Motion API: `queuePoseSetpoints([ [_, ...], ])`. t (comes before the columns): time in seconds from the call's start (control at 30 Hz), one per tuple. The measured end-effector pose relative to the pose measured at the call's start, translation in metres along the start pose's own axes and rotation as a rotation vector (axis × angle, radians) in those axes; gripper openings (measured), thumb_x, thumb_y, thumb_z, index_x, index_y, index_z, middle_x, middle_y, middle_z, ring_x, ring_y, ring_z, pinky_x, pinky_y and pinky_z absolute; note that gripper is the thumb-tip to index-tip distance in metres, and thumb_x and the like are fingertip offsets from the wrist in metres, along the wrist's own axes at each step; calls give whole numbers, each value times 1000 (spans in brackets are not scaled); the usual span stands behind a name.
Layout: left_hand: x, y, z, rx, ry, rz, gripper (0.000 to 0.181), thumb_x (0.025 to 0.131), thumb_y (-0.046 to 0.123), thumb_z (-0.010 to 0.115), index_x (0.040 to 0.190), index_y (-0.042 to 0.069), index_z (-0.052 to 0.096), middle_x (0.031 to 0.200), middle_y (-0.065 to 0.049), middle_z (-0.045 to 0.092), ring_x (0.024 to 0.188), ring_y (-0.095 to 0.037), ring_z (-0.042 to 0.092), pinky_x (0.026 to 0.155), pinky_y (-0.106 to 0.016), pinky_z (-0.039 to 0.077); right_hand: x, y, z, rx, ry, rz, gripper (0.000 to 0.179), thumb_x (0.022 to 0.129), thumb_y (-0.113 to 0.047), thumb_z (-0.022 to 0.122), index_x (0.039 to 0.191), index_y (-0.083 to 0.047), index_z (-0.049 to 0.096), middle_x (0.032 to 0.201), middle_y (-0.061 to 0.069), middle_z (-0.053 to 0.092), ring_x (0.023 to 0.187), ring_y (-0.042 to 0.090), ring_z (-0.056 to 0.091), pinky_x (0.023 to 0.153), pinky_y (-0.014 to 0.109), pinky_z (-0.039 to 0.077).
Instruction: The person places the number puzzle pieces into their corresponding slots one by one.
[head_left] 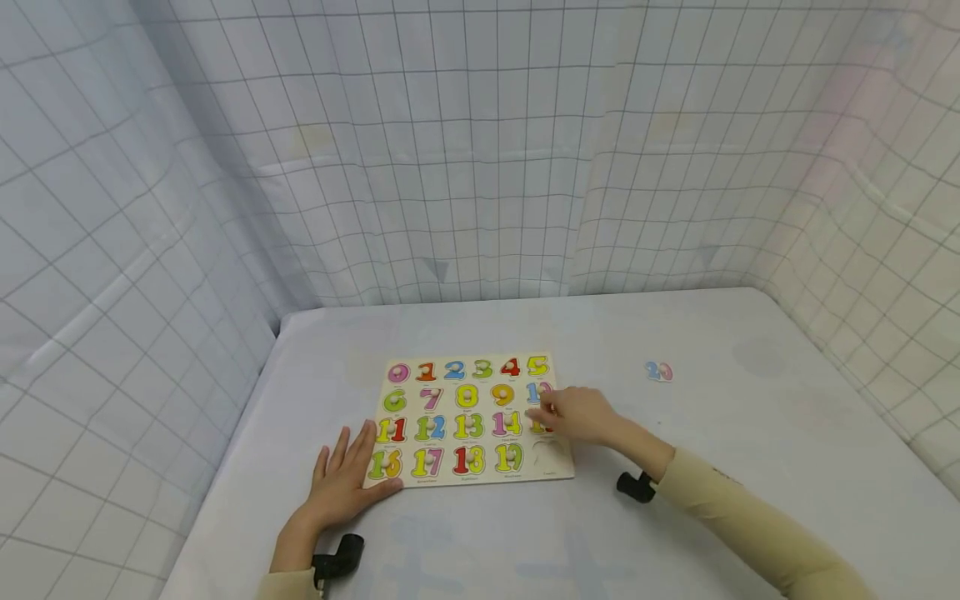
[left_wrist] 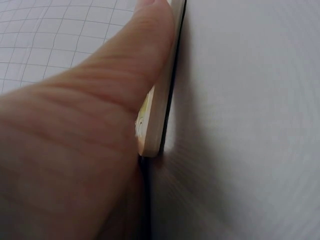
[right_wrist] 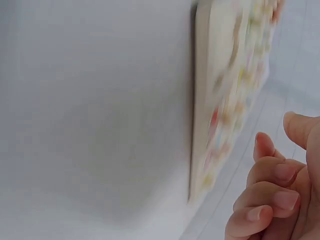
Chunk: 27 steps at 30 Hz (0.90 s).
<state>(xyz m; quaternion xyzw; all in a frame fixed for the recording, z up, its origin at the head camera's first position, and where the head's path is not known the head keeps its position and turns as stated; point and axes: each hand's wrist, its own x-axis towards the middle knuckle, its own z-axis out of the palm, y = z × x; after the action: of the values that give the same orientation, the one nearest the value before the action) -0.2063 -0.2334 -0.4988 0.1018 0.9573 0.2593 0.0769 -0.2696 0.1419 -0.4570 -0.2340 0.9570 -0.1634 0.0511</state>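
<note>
A wooden number puzzle board (head_left: 490,457) lies flat on the table, with knobbed number pieces filling most of its recesses. At its lower right corner, the recess for twenty (head_left: 551,454) holds no piece. My left hand (head_left: 341,479) rests on the lower left corner, fingers spread and thumb along the front edge. Above the board's right side hovers my right hand (head_left: 577,414), partly covering the 10 and 15 pieces. In the right wrist view its fingers (right_wrist: 265,195) are loosely curled, the thumb stands apart, and nothing is held. The loose 20 piece (head_left: 660,372) lies right of the board.
A white cloth covers the table (head_left: 720,467). Grid-patterned white curtains (head_left: 450,167) enclose the back and both sides. Each wrist carries a black camera mount (head_left: 637,487).
</note>
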Motion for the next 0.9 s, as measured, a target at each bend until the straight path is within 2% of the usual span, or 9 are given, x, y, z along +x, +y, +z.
queuePoseSetpoints([
  [0.1,0,-1,1,-13,19,13,105,80,59,65,151,-1,14,156,-20,10,140,-41,-6,105,-57,-14,-2,30,-20,-25,53,119,34,96,-45,52,81,-15,56,56,-3,46,50,13,43,47,26,32],
  [0.23,-1,-6,7,-25,57,55,104,81,59,63,151,0,14,156,-19,11,141,-39,-6,106,-55,-15,-12,69,-46,-100,70,268,41,98,-47,45,91,-8,55,58,1,49,51,17,44,46,29,35],
  [0.4,-2,-9,9,-39,80,84,102,82,59,62,152,2,13,156,-18,11,141,-37,-7,105,-53,-17,-28,110,-67,-160,97,361,46,101,-43,38,92,0,51,60,6,47,50,21,42,46,33,35],
  [0.43,-1,-7,8,-34,66,70,102,82,59,62,151,2,13,156,-18,10,141,-38,-7,105,-54,-16,-31,117,-69,-167,97,376,45,101,-42,37,91,1,50,60,7,47,51,22,42,46,34,35],
  [0.53,0,-6,6,-12,33,40,104,82,62,60,151,1,12,156,-18,9,141,-39,-7,106,-54,-16,-40,134,-71,-174,50,432,53,102,-41,35,105,10,50,66,12,52,56,25,47,50,37,39],
  [0.63,1,-9,8,-6,21,28,106,81,64,60,151,1,12,157,-18,8,141,-39,-8,106,-54,-16,-46,146,-67,-167,-7,468,55,102,-40,35,112,12,49,71,14,55,62,28,50,55,41,41],
  [0.67,2,-11,10,-9,33,36,106,81,64,60,151,1,12,156,-18,9,141,-38,-7,106,-54,-16,-47,149,-65,-163,-24,473,56,102,-40,35,117,13,48,74,15,56,65,29,51,57,42,43],
  [0.73,3,-15,14,-8,54,50,106,80,65,59,151,2,12,156,-17,10,141,-38,-7,106,-53,-17,-49,152,-62,-161,-40,473,53,102,-39,35,114,11,50,76,16,57,67,29,52,60,44,43],
  [0.9,4,-19,16,-13,68,61,107,80,66,59,152,2,12,156,-17,10,141,-37,-7,105,-53,-18,-50,160,-55,-178,-24,453,51,103,-36,32,118,10,51,88,23,61,74,34,57,63,48,46],
])
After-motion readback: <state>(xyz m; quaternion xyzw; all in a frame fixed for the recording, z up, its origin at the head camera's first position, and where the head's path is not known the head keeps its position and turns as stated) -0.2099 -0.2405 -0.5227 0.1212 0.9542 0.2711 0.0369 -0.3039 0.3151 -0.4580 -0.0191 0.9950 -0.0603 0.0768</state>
